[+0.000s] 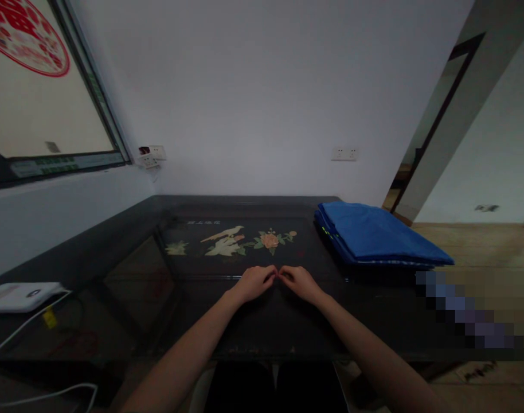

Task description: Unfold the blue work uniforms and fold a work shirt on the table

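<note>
My left hand and my right hand rest on the dark glossy table, near its middle. Their fingers are curled in, and the fingertips meet or nearly meet between them. I see nothing held in either hand; the palms face down and are hidden. Just beyond my hands, the tabletop carries a picture of pale birds and a pink flower with green leaves. To the right of my right hand lies a stack of folded blue cloth or sheeting, its exact kind unclear.
At the table's left edge lies a white device with a white cable and a yellow tag. The wall behind bears sockets. A window is at the left, and a doorway opens at the right.
</note>
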A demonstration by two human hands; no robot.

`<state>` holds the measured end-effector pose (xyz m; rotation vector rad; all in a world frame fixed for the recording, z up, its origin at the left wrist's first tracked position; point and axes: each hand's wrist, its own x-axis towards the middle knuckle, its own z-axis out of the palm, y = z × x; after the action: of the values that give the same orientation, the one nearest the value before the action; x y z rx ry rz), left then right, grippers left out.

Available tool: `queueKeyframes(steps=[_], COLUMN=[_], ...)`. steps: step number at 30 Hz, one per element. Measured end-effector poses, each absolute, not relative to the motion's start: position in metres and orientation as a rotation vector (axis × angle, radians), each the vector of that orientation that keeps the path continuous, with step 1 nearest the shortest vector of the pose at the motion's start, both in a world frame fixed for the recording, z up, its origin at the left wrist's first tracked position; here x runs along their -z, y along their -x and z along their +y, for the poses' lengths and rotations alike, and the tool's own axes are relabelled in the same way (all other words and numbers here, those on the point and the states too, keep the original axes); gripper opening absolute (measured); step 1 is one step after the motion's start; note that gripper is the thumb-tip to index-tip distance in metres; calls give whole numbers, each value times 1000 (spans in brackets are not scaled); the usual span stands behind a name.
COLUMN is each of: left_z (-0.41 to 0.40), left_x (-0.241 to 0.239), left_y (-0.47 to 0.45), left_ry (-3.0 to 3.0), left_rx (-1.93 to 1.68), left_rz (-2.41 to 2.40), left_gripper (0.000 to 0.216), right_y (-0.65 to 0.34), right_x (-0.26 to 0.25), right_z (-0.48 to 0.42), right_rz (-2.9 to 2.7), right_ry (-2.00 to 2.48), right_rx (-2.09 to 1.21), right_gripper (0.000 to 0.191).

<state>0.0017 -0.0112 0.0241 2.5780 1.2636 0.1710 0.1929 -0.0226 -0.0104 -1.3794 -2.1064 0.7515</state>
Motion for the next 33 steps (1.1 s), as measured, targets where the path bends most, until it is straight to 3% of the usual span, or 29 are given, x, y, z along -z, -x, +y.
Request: queueKeyframes(steps=[33], left_z=[-15], left_x=[-35], left_y=[-3], left_ry=[-2620], left_rx=[-147], left_rz=[1243], left_gripper=[25], right_y=[-204], right_x=[-4], right_z=[-30], right_rz=[-2085], right_ry=[1352], right_rx=[-689], right_gripper=[21])
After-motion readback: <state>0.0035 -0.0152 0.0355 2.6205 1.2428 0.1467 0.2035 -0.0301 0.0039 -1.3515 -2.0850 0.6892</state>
